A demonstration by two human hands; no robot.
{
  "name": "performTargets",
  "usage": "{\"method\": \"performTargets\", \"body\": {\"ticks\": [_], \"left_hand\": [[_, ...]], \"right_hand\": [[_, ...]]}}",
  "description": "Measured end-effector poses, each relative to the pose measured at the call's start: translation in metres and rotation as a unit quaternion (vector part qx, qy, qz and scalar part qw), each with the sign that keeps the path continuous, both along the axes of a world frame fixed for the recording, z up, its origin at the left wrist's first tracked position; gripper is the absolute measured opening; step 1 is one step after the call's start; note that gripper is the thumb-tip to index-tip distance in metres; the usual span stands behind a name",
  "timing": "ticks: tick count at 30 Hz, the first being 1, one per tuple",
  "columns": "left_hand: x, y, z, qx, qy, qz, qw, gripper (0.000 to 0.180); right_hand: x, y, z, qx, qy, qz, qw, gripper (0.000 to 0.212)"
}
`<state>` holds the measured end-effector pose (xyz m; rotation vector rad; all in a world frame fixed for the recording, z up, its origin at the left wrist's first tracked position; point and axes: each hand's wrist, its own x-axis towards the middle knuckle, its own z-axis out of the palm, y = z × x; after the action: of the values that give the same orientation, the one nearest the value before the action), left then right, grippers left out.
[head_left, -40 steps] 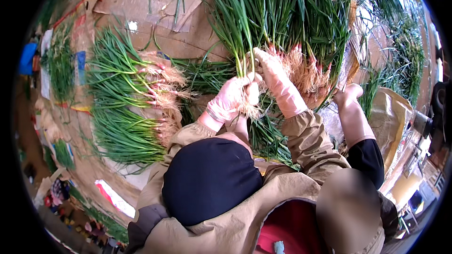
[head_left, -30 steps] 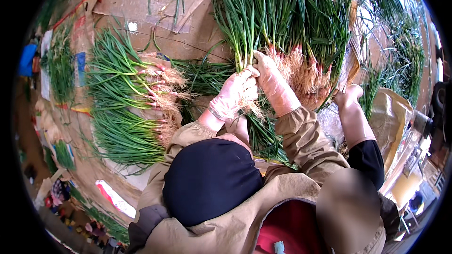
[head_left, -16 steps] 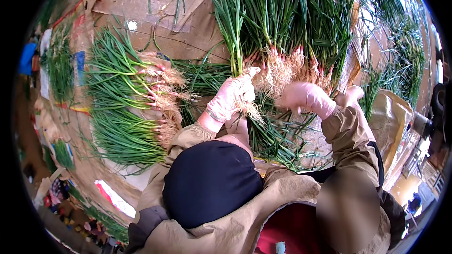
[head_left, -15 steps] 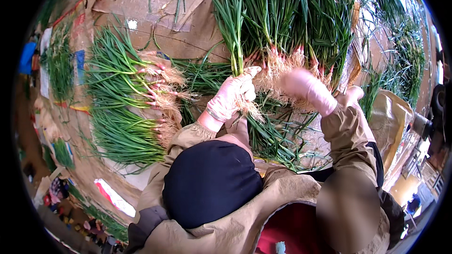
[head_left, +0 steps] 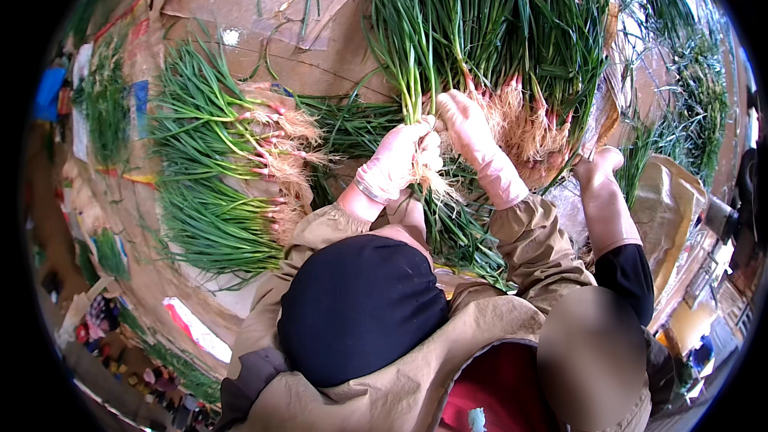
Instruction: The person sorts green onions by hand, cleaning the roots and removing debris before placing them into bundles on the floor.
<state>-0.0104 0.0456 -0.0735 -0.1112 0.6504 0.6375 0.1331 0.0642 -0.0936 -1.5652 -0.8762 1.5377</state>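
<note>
My left hand (head_left: 400, 160), in a thin pinkish glove, is closed round the lower stems of a small bunch of spring onions (head_left: 412, 84). Their leaves point away from me, and pale roots (head_left: 432, 182) hang out below the fist. Close to its right, my gloved right hand (head_left: 470, 132) has its fingers pinched at a stalk beside the bunch; the fingertips partly hide it. Just beyond the right hand lies a large pile of spring onions (head_left: 492, 16), with reddish stem bases and tangled roots (head_left: 512, 116) toward me.
Bundled spring onions (head_left: 216, 224) lie at left, roots facing right. Loose leaves (head_left: 460, 232) lie beneath my hands. A bare foot (head_left: 598, 164) rests right of the pile, and a dark-covered knee (head_left: 364, 312) rises in front. Brown sheeting (head_left: 264, 12) covers the ground.
My right hand has moved left from the pile's roots to beside the left hand, at the bunch. The left hand keeps its grip, almost in place.
</note>
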Motion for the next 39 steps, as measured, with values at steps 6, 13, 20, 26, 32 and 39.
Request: {"method": "performTargets", "body": {"ticks": [6,13,20,26,32,39], "left_hand": [[-0.003,-0.005,0.001,-0.002,-0.127,0.030,0.991,0.026],[-0.016,0.005,-0.005,0.054,-0.070,0.071,0.994,0.024],[-0.026,0.013,-0.003,0.084,0.033,0.051,0.995,0.025],[-0.006,0.014,0.011,0.029,0.150,-0.001,0.988,0.030],[-0.003,0.000,0.000,0.074,0.098,-0.077,0.989,0.027],[0.013,-0.017,-0.012,0.102,0.271,0.031,0.957,0.016]], "right_hand": [[0.016,-0.001,0.008,0.006,0.071,0.129,0.989,0.030],[0.026,0.004,0.005,0.129,-0.134,0.274,0.943,0.033],[0.028,0.089,0.030,-0.078,-0.560,0.332,0.755,0.042],[0.049,0.071,0.022,-0.060,-0.185,0.215,0.957,0.033],[0.016,0.010,0.009,-0.143,0.226,0.074,0.961,0.026],[-0.011,0.010,-0.007,0.124,-0.375,0.080,0.915,0.024]]}}
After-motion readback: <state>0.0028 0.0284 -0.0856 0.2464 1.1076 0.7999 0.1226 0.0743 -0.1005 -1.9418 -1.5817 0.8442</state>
